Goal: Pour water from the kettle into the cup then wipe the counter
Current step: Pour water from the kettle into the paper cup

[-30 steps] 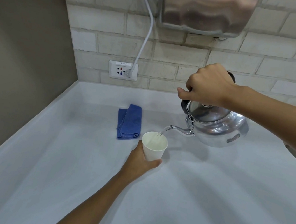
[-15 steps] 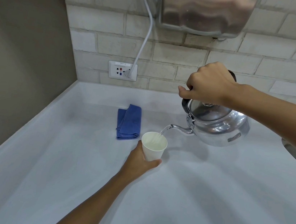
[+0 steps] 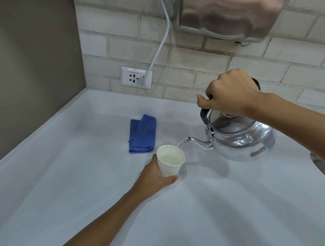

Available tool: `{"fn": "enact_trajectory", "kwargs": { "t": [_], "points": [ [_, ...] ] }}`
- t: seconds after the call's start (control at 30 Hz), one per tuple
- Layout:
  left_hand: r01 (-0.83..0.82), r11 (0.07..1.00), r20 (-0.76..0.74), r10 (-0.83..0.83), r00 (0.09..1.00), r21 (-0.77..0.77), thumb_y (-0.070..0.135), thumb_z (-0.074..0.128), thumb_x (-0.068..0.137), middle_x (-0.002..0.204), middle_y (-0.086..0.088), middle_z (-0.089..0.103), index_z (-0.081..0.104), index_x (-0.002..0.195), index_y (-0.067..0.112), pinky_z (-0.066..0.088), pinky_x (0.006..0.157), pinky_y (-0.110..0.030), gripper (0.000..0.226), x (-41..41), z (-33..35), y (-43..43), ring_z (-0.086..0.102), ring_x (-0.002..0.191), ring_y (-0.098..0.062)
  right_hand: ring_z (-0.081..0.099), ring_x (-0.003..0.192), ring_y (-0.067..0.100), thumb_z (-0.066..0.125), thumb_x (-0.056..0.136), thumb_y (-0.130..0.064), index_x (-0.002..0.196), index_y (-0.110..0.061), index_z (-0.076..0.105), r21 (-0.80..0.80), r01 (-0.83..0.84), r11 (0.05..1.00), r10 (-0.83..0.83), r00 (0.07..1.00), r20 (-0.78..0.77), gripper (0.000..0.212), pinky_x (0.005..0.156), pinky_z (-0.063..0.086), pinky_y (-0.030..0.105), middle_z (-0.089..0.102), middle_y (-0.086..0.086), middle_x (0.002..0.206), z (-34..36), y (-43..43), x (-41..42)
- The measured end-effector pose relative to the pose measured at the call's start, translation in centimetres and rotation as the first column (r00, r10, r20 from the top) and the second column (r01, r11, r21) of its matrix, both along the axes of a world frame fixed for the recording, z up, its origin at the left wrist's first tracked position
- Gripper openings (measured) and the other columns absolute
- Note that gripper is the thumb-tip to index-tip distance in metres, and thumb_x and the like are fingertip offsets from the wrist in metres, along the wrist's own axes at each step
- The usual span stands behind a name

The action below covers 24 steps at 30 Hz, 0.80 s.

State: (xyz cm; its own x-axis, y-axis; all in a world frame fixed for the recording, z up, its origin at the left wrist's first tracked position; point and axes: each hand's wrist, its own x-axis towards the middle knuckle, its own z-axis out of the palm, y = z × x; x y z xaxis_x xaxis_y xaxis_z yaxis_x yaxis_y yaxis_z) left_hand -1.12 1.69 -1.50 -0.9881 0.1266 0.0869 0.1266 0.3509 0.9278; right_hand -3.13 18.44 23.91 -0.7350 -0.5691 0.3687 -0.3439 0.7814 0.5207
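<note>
Water arcs from the tilted shiny steel kettle (image 3: 237, 141), right hand (image 3: 231, 94) clenched on its handle, into the white paper cup (image 3: 170, 161) that left-hand fingers (image 3: 170, 179) clasp steady on the pale surface (image 3: 228, 214); folded blue cloth (image 3: 142, 136) waits just beside.

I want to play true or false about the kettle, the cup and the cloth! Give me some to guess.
1. The right hand tips the shiny silver metal kettle by its handle. True.
2. The small white paper cup stands alone. False: the left hand holds it.
3. Water is running from the spout into the cup. True.
4. The folded blue cloth is under the kettle. False: it lies left of the kettle, beside the cup, on the pale counter.
</note>
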Motion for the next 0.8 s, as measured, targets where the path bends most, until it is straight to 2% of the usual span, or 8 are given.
{"fn": "enact_trajectory", "kwargs": {
  "t": [0.23, 0.43, 0.63, 0.8],
  "points": [
    [0.006, 1.000, 0.005, -0.006, 1.000, 0.010, 0.035, 0.081, 0.063, 0.114, 0.012, 0.054, 0.039, 0.124, 0.028, 0.039, 0.075, -0.015, 0.075, 0.01, 0.03, -0.04, 0.053, 0.101, -0.009, 0.018, 0.038, 0.020, 0.045, 0.086, -0.039, 0.044, -0.007, 0.032, 0.001, 0.000, 1.000, 0.000, 1.000, -0.002, 0.054, 0.047, 0.015, 0.022, 0.022, 0.005, 0.038, 0.05, -0.17, 0.05],
    [0.006, 1.000, 0.010, -0.006, 1.000, 0.009, 0.036, 0.081, 0.063, 0.115, 0.011, 0.054, 0.038, 0.126, 0.028, 0.041, 0.079, -0.020, 0.076, 0.01, 0.01, -0.04, 0.053, 0.102, -0.011, 0.018, 0.038, 0.020, 0.045, 0.086, -0.039, 0.044, -0.007, 0.034, 0.004, 0.010, 1.000, -0.010, 1.000, -0.007, 0.053, 0.046, 0.013, 0.022, 0.023, 0.005, 0.037, -0.01, -0.13, -0.01],
    [0.000, 1.000, 0.005, 0.000, 1.000, 0.006, 0.035, 0.081, 0.063, 0.114, 0.010, 0.056, 0.039, 0.124, 0.028, 0.039, 0.076, -0.016, 0.074, 0.06, 0.10, -0.03, 0.054, 0.101, -0.010, 0.017, 0.037, 0.020, 0.045, 0.086, -0.038, 0.044, -0.007, 0.032, 0.012, 0.005, 1.000, -0.005, 1.000, -0.010, 0.054, 0.047, 0.013, 0.022, 0.022, 0.005, 0.037, -0.01, -0.13, -0.02],
    [-0.003, 1.000, 0.003, 0.003, 1.000, 0.004, 0.036, 0.081, 0.063, 0.115, 0.008, 0.057, 0.040, 0.124, 0.027, 0.041, 0.080, -0.020, 0.074, 0.07, 0.09, -0.01, 0.055, 0.103, -0.011, 0.017, 0.038, 0.020, 0.045, 0.086, -0.038, 0.043, -0.008, 0.031, 0.011, -0.002, 1.000, 0.002, 1.000, -0.007, 0.054, 0.046, 0.014, 0.022, 0.022, 0.004, 0.037, -0.04, -0.07, -0.03]
  ]
}}
